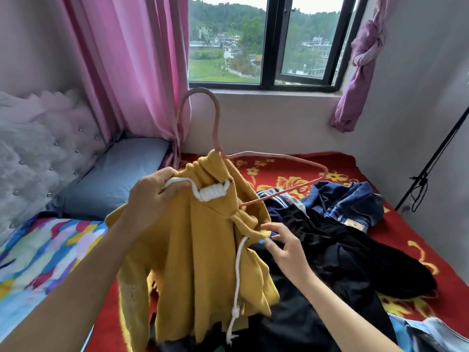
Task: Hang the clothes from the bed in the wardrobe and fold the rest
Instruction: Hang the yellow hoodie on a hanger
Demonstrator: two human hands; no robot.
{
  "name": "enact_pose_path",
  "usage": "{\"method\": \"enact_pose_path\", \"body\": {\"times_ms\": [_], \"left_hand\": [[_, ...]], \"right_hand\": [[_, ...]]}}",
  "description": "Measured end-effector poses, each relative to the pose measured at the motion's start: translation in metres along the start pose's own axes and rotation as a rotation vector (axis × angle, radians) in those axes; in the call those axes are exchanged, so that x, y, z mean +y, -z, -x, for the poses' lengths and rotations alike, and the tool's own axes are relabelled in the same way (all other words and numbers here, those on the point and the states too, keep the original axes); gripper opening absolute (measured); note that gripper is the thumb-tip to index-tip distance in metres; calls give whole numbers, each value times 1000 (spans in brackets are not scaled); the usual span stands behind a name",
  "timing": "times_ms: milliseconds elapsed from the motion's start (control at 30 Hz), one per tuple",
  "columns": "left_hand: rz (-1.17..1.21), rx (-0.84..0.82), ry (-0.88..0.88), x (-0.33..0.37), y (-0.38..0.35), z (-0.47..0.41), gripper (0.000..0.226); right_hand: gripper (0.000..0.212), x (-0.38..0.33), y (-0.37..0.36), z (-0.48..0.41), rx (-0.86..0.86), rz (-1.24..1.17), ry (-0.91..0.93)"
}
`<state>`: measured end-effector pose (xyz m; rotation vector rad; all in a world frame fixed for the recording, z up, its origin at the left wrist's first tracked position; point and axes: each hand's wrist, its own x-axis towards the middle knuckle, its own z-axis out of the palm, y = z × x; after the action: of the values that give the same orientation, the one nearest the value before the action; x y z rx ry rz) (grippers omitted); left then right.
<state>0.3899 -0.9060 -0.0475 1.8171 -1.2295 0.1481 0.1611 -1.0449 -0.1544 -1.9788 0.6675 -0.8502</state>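
1. Here, the yellow hoodie (198, 245) hangs above the bed (406, 240), half on a pink hanger (215, 123), gripped at its neck by your left hand (152, 196).
2. Your right hand (284, 245), fingers spread loose, touches its hood.
3. Dark clothes (342, 250) and jeans (350, 201) lie beside.

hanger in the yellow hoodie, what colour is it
Pink, shown best in the head view: the hanger sits partly inside the hoodie.

Left of the left hand (152, 196), a blue pillow (114, 179) against a pale tufted headboard (38, 148); nearer, a multicoloured sheet (38, 250). Beyond that hand, a pink curtain (132, 67) beside a dark-framed window (272, 47), green hills and houses outside. Far past the right hand (286, 247), a knotted purple curtain (363, 59) and a slanting black pole (431, 161) with a cord.
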Motion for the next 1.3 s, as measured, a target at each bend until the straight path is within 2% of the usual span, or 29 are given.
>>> {"method": "enact_pose_path", "body": {"times_ms": [100,233,267,333,400,467,567,600,667,733,800,867,933,1000,1067,1200,1300], "left_hand": [[82,13,-9,7,1,-3,27],[151,51,17,2,8,-2,18],[169,67,30,-1,9,-1,21],[205,116,57,-4,13,3,17],[242,162,117,-11,19,7,11],[275,181,166,-20,22,10,12],[274,212,201,-36,32,19,23],[273,220,213,-43,37,25,24],[270,207,215,-55,49,38,21],[227,182,235,-63,56,54,25],[151,182,243,-71,58,68,53],[53,202,228,-76,56,71,83],[-56,211,122,-82,54,69,96],[-163,203,-11,-84,51,65,95],[-192,179,-121,-82,48,59,87],[-322,109,-471,-70,28,47,46],[-380,102,-511,-49,-1,40,64]], "right_hand": [[38,-20,-9,-17,-151,-67,121],[33,-45,-18,-41,-90,-206,143],[31,-44,-18,-45,-134,-222,116],[34,-43,-20,-49,-412,-159,9],[23,-39,-28,-48,-670,-49,-102],[15,-33,-31,-48,-805,39,-151],[21,-25,-25,-45,-1020,195,-183],[23,-25,-20,-44,-1045,215,-190],[25,-26,-1,-46,-965,275,-141],[18,-29,30,-56,-787,477,-1],[18,-36,58,-67,-638,679,140],[21,-47,73,-67,-568,727,312],[25,-57,76,-62,-490,779,497],[24,-66,76,-60,-418,825,639],[21,-73,74,-64,-385,848,694],[12,-95,56,-76,-417,829,572],[13,-117,19,-75,-507,711,609]]}}
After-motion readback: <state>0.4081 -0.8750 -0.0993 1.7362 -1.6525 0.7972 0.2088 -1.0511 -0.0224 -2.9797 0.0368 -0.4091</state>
